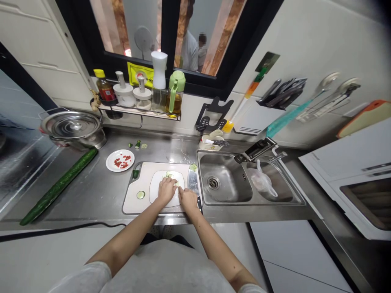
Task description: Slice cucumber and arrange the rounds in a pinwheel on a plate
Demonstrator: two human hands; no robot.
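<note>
A white plate (155,194) rests on a pale cutting board (134,203) at the counter's front. My left hand (166,190) is over the plate, its fingers bent and drawn together near thin cucumber slices (170,175). Beside it, my right hand (188,199) reaches over the plate's right edge with fingers closed, the tips close to the left hand's. What either set of fingertips holds is too small to make out. A kitchen knife (193,181) lies along the board's right side. One cucumber slice (141,195) and a dark green cucumber piece (135,174) lie on the board's left part.
Left of the board are a small plate (109,163) with red bits, cucumber scraps (137,144), a long cucumber (61,185) and a lidded steel pot (96,138). The double sink (226,195) adjoins on the right, with a plastic bag (261,181) in one basin. Seasoning bottles (175,95) stand on a rack behind.
</note>
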